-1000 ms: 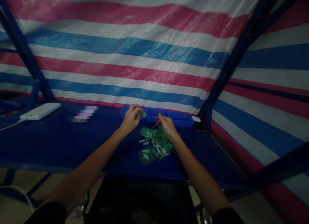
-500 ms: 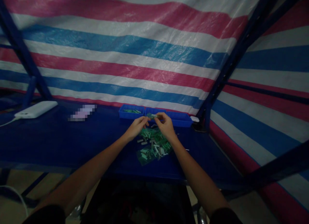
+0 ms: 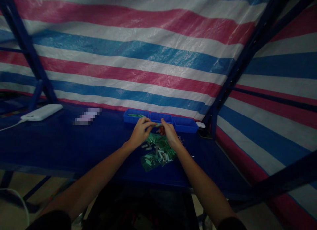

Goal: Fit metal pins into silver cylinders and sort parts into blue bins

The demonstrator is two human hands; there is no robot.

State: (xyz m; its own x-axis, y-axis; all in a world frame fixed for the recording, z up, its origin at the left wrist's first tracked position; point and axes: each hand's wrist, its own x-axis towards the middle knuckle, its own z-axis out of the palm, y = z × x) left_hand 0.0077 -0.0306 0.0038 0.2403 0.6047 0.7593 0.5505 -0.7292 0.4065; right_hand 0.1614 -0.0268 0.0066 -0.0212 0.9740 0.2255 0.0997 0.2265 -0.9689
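Observation:
My left hand (image 3: 141, 132) and my right hand (image 3: 169, 132) meet above the table, both closed on a small pale-green plastic packet (image 3: 158, 125) stretched between their fingertips. The fingers cover most of it, and what is inside cannot be made out. Just below them lies a pile of green plastic bags (image 3: 160, 142) with short silvery and pale rod-like pieces. Nearer to me, a clear green bag (image 3: 150, 160) holds several similar pieces. A few loose metal pieces (image 3: 148, 147) lie left of the pile.
Behind my hands stand joined blue trays (image 3: 184, 124); the left tray (image 3: 126, 117) has green pieces in it. A white power bank (image 3: 42, 112) with a cable and a blurred-out object (image 3: 87, 116) lie at left. A small white case (image 3: 200, 125) is near the right frame post (image 3: 215, 121).
Both hands have come slightly lower and nearer to me, with the packet between them. More of the fingers now covers it. The view has tilted a little upward.

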